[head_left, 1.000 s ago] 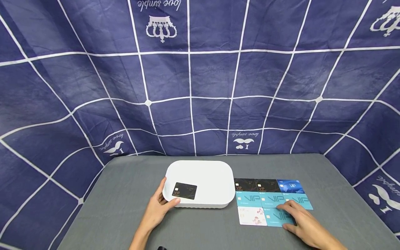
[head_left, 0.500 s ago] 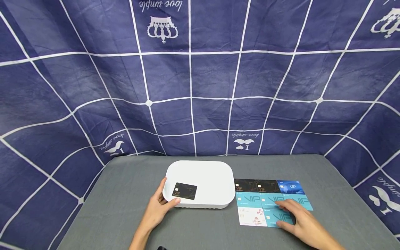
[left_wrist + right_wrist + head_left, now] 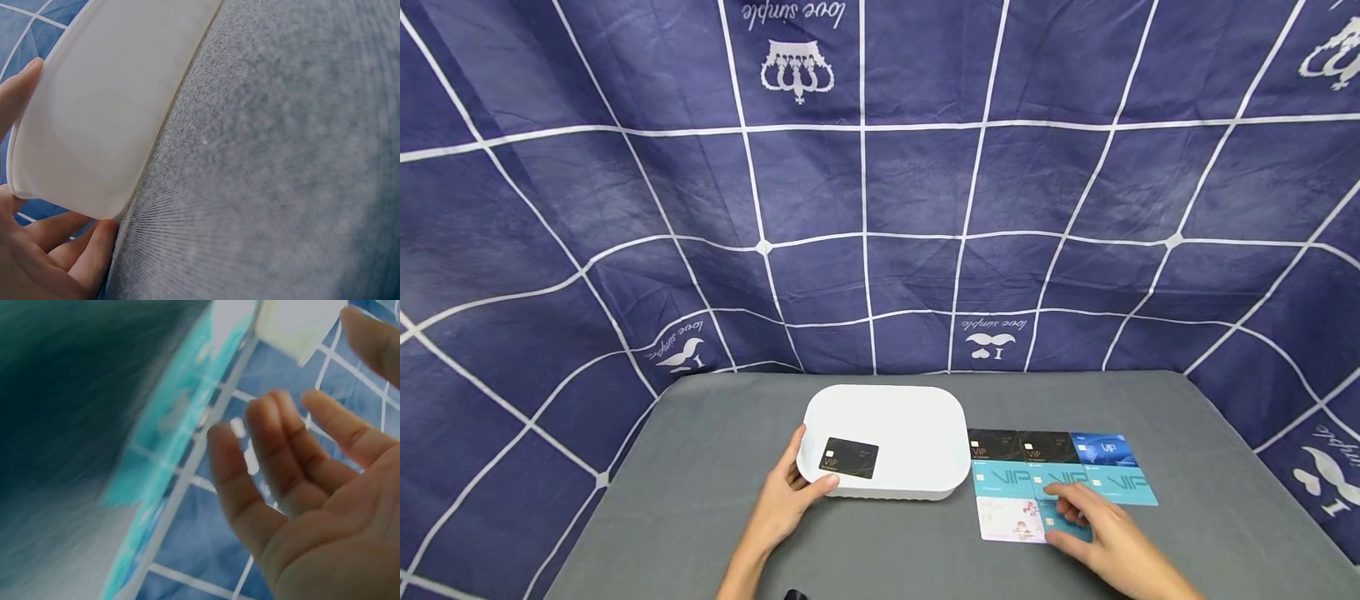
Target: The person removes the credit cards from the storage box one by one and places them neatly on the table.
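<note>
A white plastic tray [image 3: 917,429] with rounded corners sits mid-table, and one black VIP card [image 3: 850,458] lies in its front left. My left hand [image 3: 777,500] holds the tray's left end, thumb at the front rim; the left wrist view shows other fingers bent against the end wall [image 3: 81,144]. To the right, my right hand [image 3: 1101,529] hovers with loosely bent fingers over the teal cards, holding nothing. It partly covers the front teal card [image 3: 1054,515]. Beside that card lies a white flowered card [image 3: 1009,518]; a middle row of teal cards [image 3: 1002,479] runs behind.
Two black cards [image 3: 996,444] and a blue card [image 3: 1105,450] form the back row, right beside the tray. A grey cloth [image 3: 887,554] covers the table. Blue checked fabric [image 3: 910,183] hangs behind and at the sides. A small black object [image 3: 795,594] shows at the bottom edge.
My right hand has shifted left across the teal cards, its thumb now near the flowered card's edge. The left hand keeps its hold on the tray. The head view has turned slightly.
</note>
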{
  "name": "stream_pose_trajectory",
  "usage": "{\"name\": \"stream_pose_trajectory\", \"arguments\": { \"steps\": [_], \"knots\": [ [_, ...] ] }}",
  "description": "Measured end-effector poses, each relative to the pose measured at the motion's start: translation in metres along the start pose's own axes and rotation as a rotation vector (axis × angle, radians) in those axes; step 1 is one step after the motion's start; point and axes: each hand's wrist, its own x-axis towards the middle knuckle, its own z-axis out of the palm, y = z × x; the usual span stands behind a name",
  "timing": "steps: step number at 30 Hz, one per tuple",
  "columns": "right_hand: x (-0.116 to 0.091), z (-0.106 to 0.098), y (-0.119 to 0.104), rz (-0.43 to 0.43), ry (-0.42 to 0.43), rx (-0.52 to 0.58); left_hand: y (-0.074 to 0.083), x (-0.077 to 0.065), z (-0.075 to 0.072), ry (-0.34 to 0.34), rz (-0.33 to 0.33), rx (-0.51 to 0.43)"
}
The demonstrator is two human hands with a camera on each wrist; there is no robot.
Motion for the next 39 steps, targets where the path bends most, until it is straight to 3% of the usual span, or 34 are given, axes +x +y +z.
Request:
{"name": "stream_pose_trajectory", "arguments": {
  "steps": [4,11,17,25,32,35,39],
  "knots": [
    [-0.014,-0.009,0.012,0.158,-0.038,-0.066,0.001,0.001,0.001,0.003,0.008,-0.004],
    [-0.028,-0.009,0.027,0.054,-0.044,-0.062,0.002,-0.002,0.001,0.0,-0.004,0.002],
    [-0.027,-0.008,0.027,0.149,-0.084,-0.037,0.004,-0.002,0.001,-0.003,-0.012,-0.004],
    [-0.029,-0.004,0.029,0.106,-0.029,-0.048,0.005,-0.002,0.001,-0.001,-0.009,0.007],
    [-0.025,-0.005,0.017,0.232,-0.015,-0.086,0.003,-0.001,0.002,-0.003,-0.002,0.001],
    [-0.02,0.0,0.008,0.208,0.028,-0.131,0.002,-0.001,0.002,-0.003,-0.002,-0.007],
    [-0.009,0.013,-0.011,0.106,0.098,-0.152,0.001,-0.002,0.001,-0.003,-0.002,-0.007]
  ]
}}
